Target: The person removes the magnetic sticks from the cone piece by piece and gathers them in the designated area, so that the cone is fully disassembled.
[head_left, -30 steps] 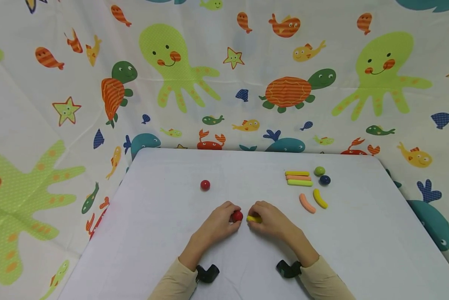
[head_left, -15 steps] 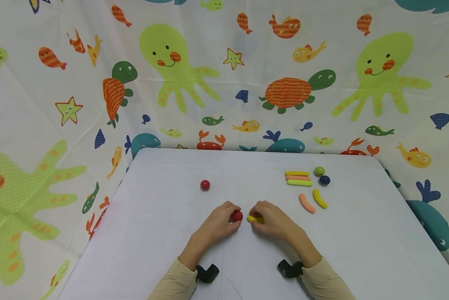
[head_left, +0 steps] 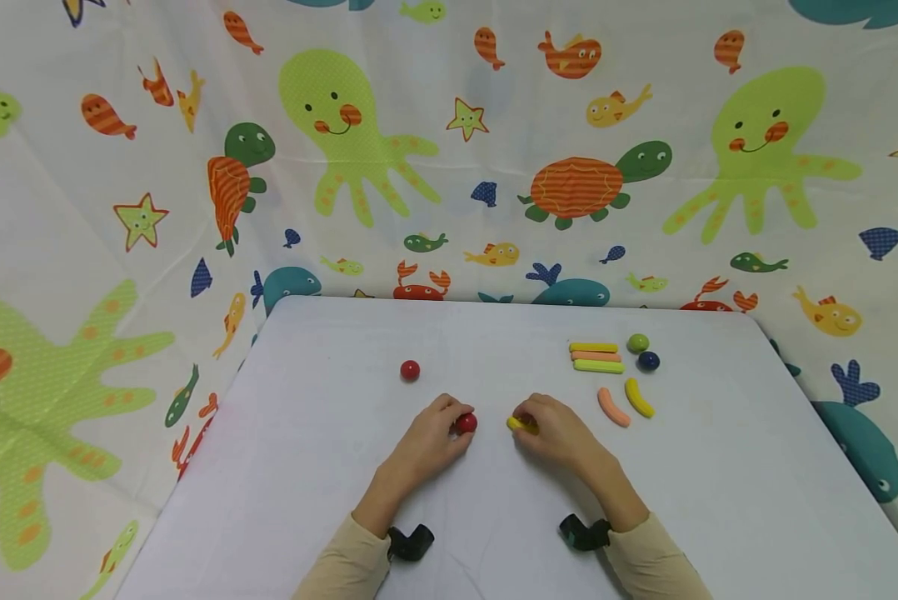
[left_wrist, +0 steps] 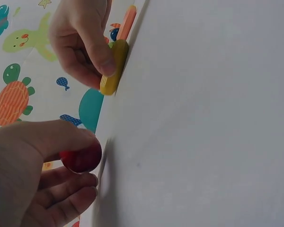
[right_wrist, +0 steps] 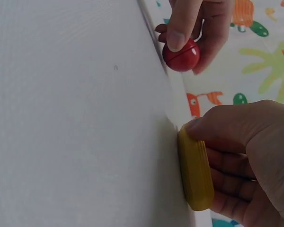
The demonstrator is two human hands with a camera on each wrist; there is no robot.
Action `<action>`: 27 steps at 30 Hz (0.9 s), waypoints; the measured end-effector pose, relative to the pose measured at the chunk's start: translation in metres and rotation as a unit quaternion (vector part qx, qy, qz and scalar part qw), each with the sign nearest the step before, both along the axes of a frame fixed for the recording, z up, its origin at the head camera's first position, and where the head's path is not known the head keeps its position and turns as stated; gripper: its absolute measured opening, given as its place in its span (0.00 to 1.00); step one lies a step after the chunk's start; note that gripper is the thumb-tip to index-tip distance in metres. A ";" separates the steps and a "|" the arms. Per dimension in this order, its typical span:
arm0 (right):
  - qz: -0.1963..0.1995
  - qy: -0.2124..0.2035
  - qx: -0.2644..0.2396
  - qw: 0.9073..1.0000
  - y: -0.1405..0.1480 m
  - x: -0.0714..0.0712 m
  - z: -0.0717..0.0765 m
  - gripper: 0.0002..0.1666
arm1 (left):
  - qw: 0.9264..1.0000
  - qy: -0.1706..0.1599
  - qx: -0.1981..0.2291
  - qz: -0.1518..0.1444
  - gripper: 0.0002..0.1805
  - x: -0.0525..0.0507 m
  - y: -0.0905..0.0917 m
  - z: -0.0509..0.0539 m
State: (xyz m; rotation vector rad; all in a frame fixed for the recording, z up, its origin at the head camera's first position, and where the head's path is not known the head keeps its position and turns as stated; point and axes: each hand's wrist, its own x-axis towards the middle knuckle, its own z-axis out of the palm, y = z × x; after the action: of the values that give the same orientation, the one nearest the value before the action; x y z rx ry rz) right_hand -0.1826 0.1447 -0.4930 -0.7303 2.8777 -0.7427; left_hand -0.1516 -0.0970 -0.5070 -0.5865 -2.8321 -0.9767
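Between the thumb and fingers of my left hand [head_left: 428,437] is a small red ball [left_wrist: 83,156], glossy, with a thin line across it in the right wrist view. My right hand [head_left: 561,432] pinches a short yellow ridged stick [right_wrist: 195,170] that looks like modelling clay. Both hands are low over the middle of the white table [head_left: 306,467], a small gap apart. A second red ball [head_left: 410,371] lies beyond the left hand. Right of the right hand lie a curved salmon piece [head_left: 614,407] and a curved yellow piece [head_left: 639,398].
At the back right, a yellow stick [head_left: 593,347], a salmon stick [head_left: 596,357] and a lime stick [head_left: 598,366] lie side by side. Beside them are a green ball [head_left: 638,342] and a dark blue ball [head_left: 648,361]. A patterned cloth [head_left: 434,167] hangs behind the table.
The hands have moved apart and slightly away from the person, the left one leftward with the red ball, the right one rightward with the yellow stick. The other pieces lie as before.
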 end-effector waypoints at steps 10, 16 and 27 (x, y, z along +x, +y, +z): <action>-0.012 -0.017 -0.003 1.000 0.009 -0.005 0.001 0.12 | 0.997 0.026 0.025 0.065 0.20 -0.009 -0.017 0.000; -0.015 -0.023 -0.004 1.000 0.012 -0.005 0.003 0.11 | 0.992 0.026 0.047 0.112 0.21 -0.014 -0.028 -0.001; -0.036 -0.034 -0.012 0.999 0.019 -0.009 0.005 0.12 | 0.986 0.058 0.063 0.146 0.20 -0.021 -0.044 -0.009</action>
State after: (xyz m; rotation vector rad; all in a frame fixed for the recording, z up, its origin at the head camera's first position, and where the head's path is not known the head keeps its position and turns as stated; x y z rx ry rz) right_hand -0.1920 0.1634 -0.4876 -0.5955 2.8508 -0.7970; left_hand -0.1724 -0.1414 -0.5163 -0.1983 -2.6312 -1.0175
